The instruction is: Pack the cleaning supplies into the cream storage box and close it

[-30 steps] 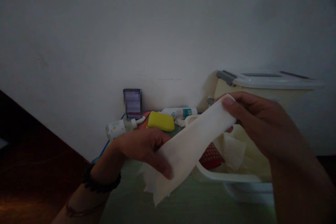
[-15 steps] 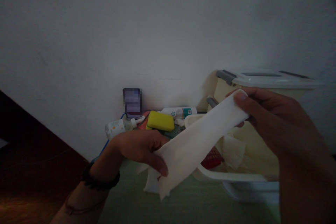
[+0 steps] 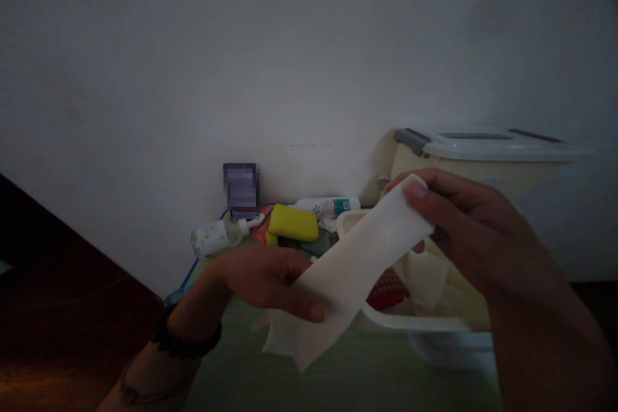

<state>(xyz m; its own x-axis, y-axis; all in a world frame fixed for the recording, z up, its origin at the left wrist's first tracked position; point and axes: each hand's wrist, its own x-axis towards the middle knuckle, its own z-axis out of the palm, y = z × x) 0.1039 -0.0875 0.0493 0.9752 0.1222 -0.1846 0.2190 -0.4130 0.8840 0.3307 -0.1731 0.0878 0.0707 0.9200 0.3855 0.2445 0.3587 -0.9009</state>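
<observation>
A long strip of white, soft cloth or tissue (image 3: 352, 264) runs slantwise between my two hands; which of the two it is I cannot tell. My left hand (image 3: 275, 283) pinches its lower part, thumb on top and fingers beneath. With thumb and fingers, my right hand (image 3: 454, 212) grips the upper end. The lower corners hang loose past my left thumb. Behind and below the strip stands a white basin (image 3: 425, 322). Inside it lie a red item with holes (image 3: 387, 290) and a crumpled pale piece (image 3: 427, 280).
A yellow sponge (image 3: 293, 223), a white bottle (image 3: 328, 206) and a clear pump bottle (image 3: 215, 238) lie near the wall. A phone (image 3: 241, 190) leans there. At the right stands a lidded storage box (image 3: 483, 149). The green surface (image 3: 347, 373) spreads below.
My right hand has moved left and slightly down, closer to my left hand. My left thumb has slid right along the strip, which now sags more between them.
</observation>
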